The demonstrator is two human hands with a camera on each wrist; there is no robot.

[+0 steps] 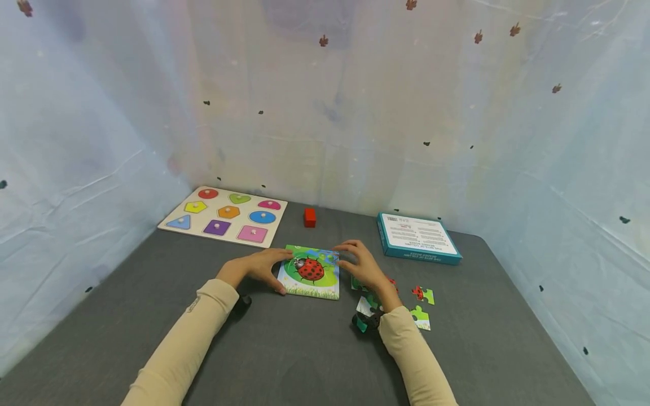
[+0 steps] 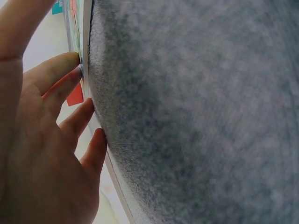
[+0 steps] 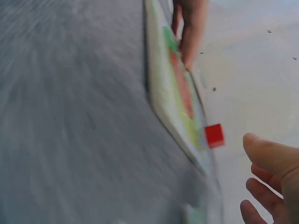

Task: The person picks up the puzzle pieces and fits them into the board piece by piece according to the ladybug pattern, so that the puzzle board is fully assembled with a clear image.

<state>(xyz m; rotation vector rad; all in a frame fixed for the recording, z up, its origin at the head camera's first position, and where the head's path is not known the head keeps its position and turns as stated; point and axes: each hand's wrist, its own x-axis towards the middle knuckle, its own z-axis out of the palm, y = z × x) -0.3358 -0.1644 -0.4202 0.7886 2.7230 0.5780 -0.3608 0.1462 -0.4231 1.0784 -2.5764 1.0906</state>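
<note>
A square picture board with a red ladybug on green lies flat on the dark table in the head view. My left hand spans its left side, fingertips at the upper corner and thumb by the lower one. The left wrist view shows these fingers fairly straight, tips right at the pale edge. Over the board's upper right corner, my right hand arches with thumb and fingers apart. In the right wrist view its thumb and loosely bent fingers hold nothing.
A shape-knob board lies at the back left, a red block behind the ladybug board. At the back right is a teal box. Several jigsaw pieces lie around and partly under my right wrist.
</note>
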